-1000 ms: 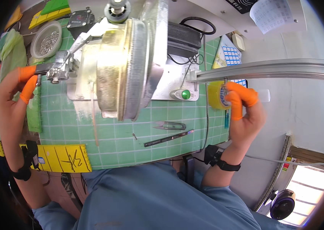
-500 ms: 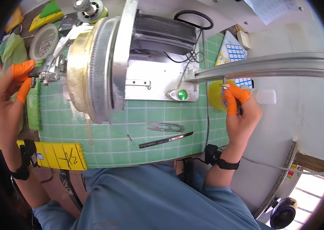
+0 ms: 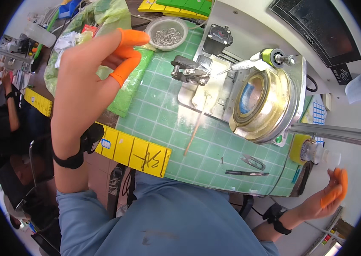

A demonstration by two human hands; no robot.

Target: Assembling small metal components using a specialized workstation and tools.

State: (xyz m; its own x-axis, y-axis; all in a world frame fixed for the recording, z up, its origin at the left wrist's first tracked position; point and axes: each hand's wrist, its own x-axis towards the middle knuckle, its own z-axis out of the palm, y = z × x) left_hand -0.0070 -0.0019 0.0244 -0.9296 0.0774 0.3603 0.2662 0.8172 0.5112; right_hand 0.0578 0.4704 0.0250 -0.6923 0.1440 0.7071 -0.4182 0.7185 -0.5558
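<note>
Presumably light, the round tub (image 3: 163, 22) of small metal parts (image 3: 167, 37) sits near the tabletop's (image 3: 159, 102) far-left corner; its rim suits gripping. Left hand (image 3: 87, 70): thumb, forefinger parted beside it, contact undetermined. Right hand (image 3: 320, 205), beyond the right edge: curled, grip undetermined.

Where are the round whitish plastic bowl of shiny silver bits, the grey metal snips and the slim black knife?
Round whitish plastic bowl (image 3: 166, 23): head view, on its far inner wall.
Grey metal snips (image 3: 255, 160): head view, on the upper arm.
Slim black knife (image 3: 244, 173): head view, mid-body.
</note>
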